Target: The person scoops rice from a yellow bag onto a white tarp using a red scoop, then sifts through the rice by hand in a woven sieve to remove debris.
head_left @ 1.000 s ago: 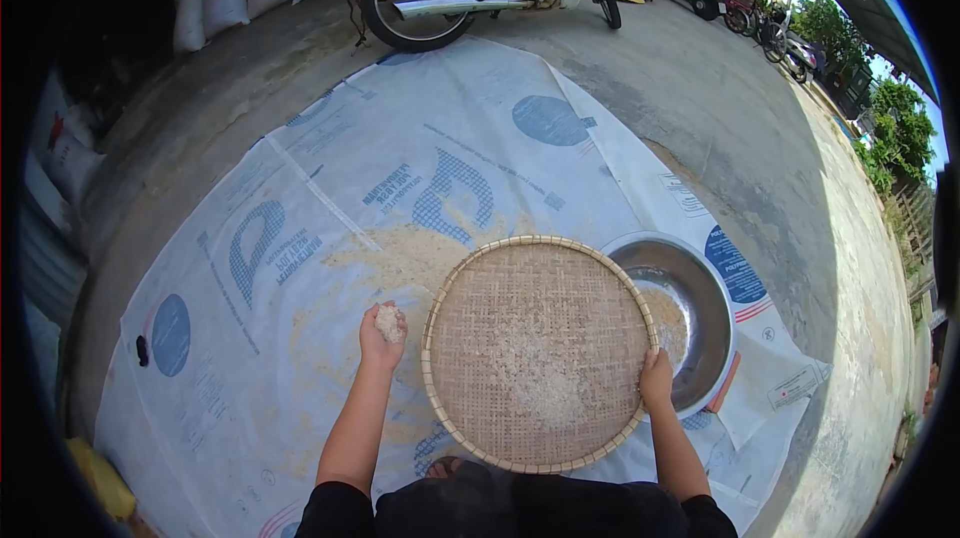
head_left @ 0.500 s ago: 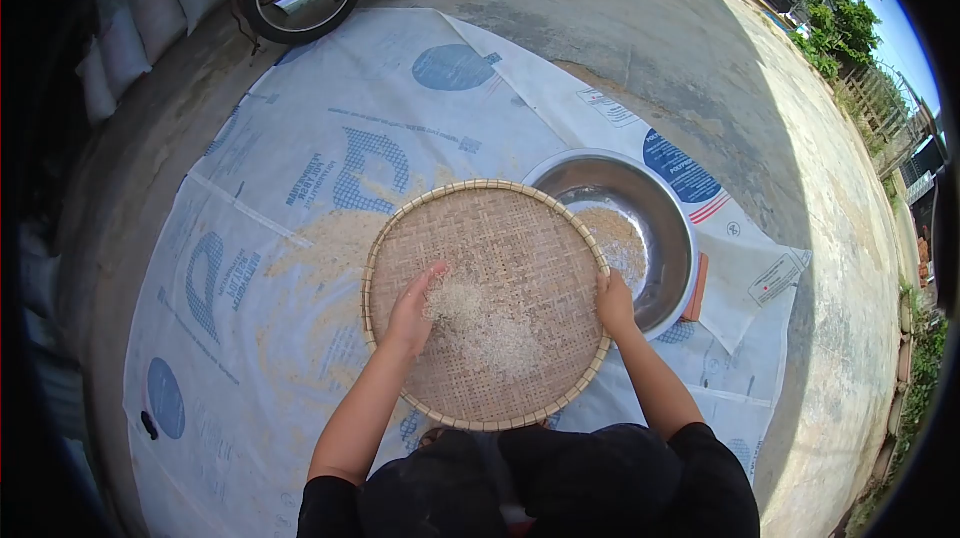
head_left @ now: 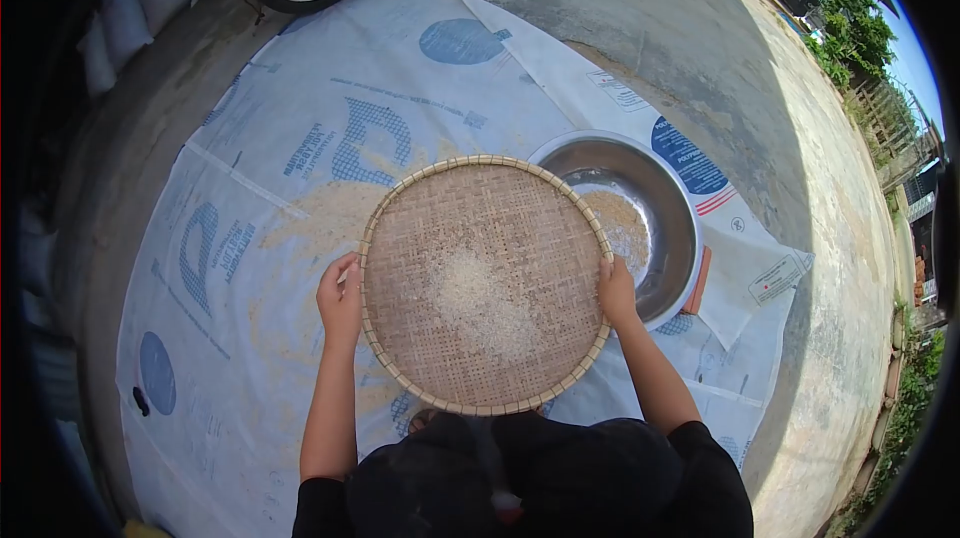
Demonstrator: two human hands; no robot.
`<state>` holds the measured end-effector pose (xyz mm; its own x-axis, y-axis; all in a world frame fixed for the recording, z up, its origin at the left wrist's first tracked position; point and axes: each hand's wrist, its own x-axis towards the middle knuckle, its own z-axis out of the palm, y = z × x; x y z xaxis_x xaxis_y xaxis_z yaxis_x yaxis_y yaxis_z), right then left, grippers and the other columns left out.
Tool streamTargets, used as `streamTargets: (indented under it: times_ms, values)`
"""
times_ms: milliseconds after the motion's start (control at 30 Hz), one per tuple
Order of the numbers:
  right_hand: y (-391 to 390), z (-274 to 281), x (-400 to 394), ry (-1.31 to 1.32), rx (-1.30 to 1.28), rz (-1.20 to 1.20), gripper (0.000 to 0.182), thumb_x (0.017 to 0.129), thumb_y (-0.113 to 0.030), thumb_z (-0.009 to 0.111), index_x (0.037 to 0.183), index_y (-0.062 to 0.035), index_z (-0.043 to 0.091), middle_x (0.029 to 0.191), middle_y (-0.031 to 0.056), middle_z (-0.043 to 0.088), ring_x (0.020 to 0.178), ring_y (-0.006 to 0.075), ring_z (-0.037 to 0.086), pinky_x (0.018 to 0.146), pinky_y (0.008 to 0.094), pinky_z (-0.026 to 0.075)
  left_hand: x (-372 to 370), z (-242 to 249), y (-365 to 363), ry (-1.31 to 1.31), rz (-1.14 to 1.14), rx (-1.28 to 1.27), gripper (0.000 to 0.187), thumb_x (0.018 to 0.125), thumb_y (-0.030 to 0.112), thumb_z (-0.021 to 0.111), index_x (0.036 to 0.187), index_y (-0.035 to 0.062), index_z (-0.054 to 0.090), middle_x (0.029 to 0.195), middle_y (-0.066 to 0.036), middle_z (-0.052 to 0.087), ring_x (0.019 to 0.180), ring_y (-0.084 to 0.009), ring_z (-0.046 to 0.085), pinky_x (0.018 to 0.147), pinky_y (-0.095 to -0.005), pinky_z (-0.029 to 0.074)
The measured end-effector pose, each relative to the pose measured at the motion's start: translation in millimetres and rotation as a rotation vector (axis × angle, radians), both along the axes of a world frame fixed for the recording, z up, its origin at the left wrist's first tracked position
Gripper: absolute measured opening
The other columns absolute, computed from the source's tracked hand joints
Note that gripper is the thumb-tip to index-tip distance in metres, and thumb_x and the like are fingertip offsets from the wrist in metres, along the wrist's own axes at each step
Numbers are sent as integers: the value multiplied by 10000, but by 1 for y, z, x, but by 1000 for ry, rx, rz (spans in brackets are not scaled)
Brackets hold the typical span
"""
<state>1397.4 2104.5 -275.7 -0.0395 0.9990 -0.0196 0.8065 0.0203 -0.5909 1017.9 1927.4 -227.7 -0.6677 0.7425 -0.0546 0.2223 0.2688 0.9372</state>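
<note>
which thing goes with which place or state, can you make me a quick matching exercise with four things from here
1. woven tray
2. metal basin
3. pale grains
4. motorcycle wheel

A. by the far edge of the printed sheet
B. scattered loose over the weave
C. gripped at its rim by the right hand
D. partly hidden by the tray

1-C, 2-D, 3-B, 4-A

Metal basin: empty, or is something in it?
Not empty: tan grain lies in the metal basin, which the woven tray partly hides.
</note>
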Motion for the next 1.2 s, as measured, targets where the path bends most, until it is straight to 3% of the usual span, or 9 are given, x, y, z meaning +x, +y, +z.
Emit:
streamTargets:
  times_ms: [33,67,167,400,467,700,1067,1167,1200]
  values:
    - [0,0,0,-8,-14,-8,314,902,-266,427,1003,23,499,853,286,584,823,454,554,714,494,426,-4,-5,-4,268,141,5,387,878,262,540,1155,-8,534,1170,-138,546,1070,-214,515,905,-327,398]
    - [-1,1,-1,-10,-15,-2,314,902,-266,427,1003,23,499,853,286,584,823,454,554,714,494,426,-4,-8,-4,267,146,3,387,878,262,540,1155,-8,534,1170,-138,546,1070,-214,515,905,-327,398]
    - [0,1,-1,40,-4,1,325,912,-278,421,989,26,510,867,290,573,846,463,537,721,482,419,-11,-47,-2,-682,124,-130,386,880,253,550,1184,23,487,1115,-140,562,1043,-235,532,860,-378,440]
    - [8,-3,-1,194,-37,95,341,899,-291,452,934,36,541,818,249,586,753,380,575,682,419,440,-12,-35,-15,-666,64,-64,358,876,197,552,1162,-11,491,1047,-136,594,934,-226,589,802,-334,474]
    - [1,2,-20,192,39,155,343,895,-294,463,916,37,547,813,237,587,746,362,574,677,407,439,-45,-46,-32,-882,116,-27,334,866,195,570,1129,-3,512,1049,-129,589,929,-222,581,803,-352,475]
    - [30,7,-27,105,-58,176,324,883,-282,486,970,22,554,875,250,591,840,399,568,737,429,433,-8,-38,-37,-626,115,15,278,877,149,535,1116,7,519,1032,-111,597,874,-219,601,760,-339,504]
    - [23,18,-39,-63,-132,169,349,872,-268,494,1087,6,525,1003,263,568,943,426,540,815,466,422,-8,-38,-53,-779,190,21,249,872,135,551,1081,3,518,1001,-106,594,876,-206,585,759,-333,486]
    - [3,39,-65,-228,59,126,351,835,-225,546,1118,-18,520,1124,233,523,1003,399,523,839,445,425,-7,-41,-53,-804,196,45,264,871,141,553,1085,-8,515,1003,-107,593,882,-206,584,760,-335,485]
    - [-2,43,-73,-259,300,263,361,810,-198,576,1127,-36,519,1155,212,504,1021,383,515,847,433,428,-7,-38,-51,-796,202,42,274,872,146,552,1094,-10,511,1004,-108,592,884,-207,584,760,-336,485]
